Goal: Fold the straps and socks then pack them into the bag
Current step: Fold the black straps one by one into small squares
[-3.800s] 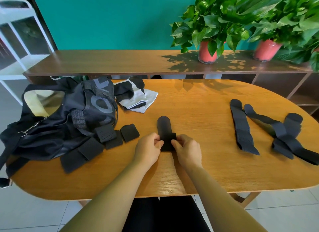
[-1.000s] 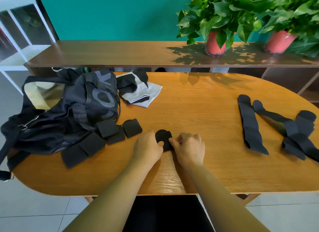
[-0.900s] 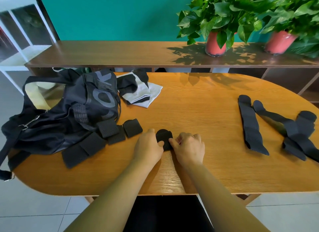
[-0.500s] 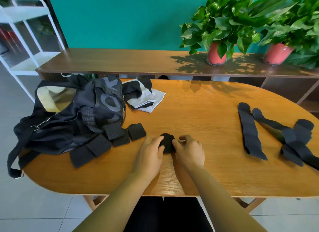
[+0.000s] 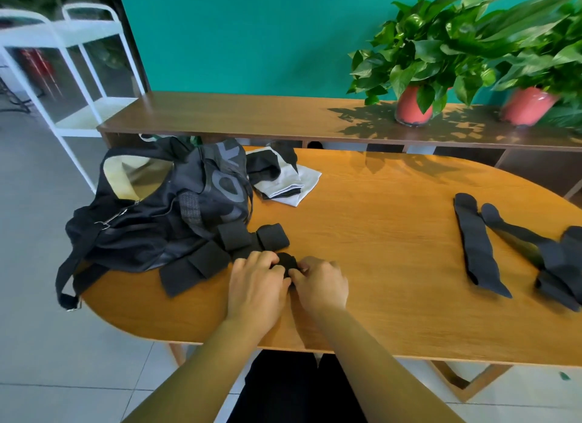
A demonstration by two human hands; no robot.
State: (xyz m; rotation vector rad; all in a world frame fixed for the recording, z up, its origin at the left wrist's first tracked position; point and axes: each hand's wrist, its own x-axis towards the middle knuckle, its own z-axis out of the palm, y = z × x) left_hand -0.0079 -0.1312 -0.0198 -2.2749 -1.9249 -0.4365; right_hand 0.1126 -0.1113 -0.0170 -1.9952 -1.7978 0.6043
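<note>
The left hand point(image 5: 255, 284) and right hand point(image 5: 321, 285) are both pinching, grips curled, a small black rolled fabric strap point(image 5: 286, 260) resting on the oval wooden counter point(image 5: 378, 249) near the black fabric bag point(image 5: 151, 221).

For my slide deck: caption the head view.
Left hand and right hand pinch a rolled black strap near the bag on the wooden table.

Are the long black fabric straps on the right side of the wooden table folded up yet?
No, the long black fabric straps lie stretched out, unfolded, on the oval wooden table.
</note>
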